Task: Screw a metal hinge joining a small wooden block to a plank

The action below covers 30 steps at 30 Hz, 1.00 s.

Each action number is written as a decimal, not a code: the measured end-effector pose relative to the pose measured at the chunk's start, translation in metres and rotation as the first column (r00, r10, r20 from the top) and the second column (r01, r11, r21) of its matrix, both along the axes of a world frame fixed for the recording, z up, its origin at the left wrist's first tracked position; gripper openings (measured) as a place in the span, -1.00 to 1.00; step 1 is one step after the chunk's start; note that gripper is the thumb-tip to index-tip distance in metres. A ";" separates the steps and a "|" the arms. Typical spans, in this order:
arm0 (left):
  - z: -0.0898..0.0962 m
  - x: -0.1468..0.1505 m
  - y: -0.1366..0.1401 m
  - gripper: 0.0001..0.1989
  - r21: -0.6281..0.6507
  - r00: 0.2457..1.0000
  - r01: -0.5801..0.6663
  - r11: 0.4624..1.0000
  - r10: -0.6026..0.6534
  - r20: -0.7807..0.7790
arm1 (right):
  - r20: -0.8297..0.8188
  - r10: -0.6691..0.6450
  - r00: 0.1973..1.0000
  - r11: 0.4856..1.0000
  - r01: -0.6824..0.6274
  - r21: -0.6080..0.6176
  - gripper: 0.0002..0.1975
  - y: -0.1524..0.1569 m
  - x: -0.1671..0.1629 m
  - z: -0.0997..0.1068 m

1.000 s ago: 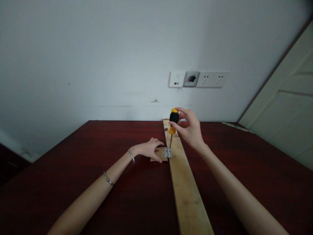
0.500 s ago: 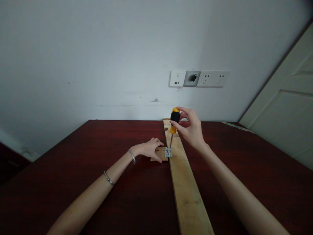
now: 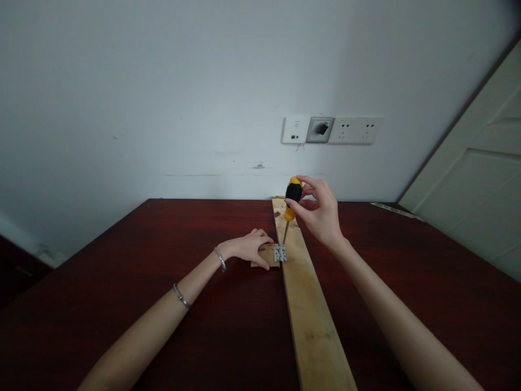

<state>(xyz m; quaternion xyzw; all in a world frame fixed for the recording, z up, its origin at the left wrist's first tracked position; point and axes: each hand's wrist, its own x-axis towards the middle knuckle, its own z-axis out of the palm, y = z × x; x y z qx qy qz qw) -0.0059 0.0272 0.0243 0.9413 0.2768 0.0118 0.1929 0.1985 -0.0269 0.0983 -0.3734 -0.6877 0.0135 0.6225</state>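
My right hand point(image 3: 319, 209) grips a yellow-and-black screwdriver point(image 3: 293, 191) by its handle, thumb on one side and fingers on the other. The screwdriver leans slightly, and its tip meets the upper part of a small metal hinge point(image 3: 280, 253). One leaf of the hinge lies on a small wooden block point(image 3: 268, 256), the other on a long wooden plank point(image 3: 311, 304). With thumb and fingers at opposite edges, my left hand point(image 3: 252, 248) holds the block against the plank's left side. Screws in the hinge are too small to make out.
The plank runs along the dark red tabletop point(image 3: 211, 336) towards the white wall point(image 3: 183, 108). Wall sockets point(image 3: 355, 131) sit above the table's back edge. A thin printed strip point(image 3: 396, 210) lies at the back right, near a pale door point(image 3: 480, 190).
My right hand and the top of the screwdriver have shifted slightly up and to the right, so the screwdriver leans a little more. My left hand, block and plank stay in place.
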 end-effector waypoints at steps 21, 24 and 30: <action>-0.003 0.001 0.002 -0.25 -0.021 1.000 -0.008 1.000 0.008 0.015 | 0.029 -0.017 0.999 1.000 0.017 -0.005 -0.58 -0.001 -0.002 0.001; -0.003 0.000 0.002 -0.25 -0.018 1.000 -0.004 1.000 0.004 0.017 | 0.031 -0.022 0.999 1.000 0.023 -0.010 -0.58 -0.001 -0.002 0.001; -0.003 0.000 0.003 -0.23 -0.020 1.000 0.001 1.000 -0.001 0.011 | 0.026 -0.014 1.000 1.000 0.015 -0.023 -0.58 -0.002 -0.001 0.000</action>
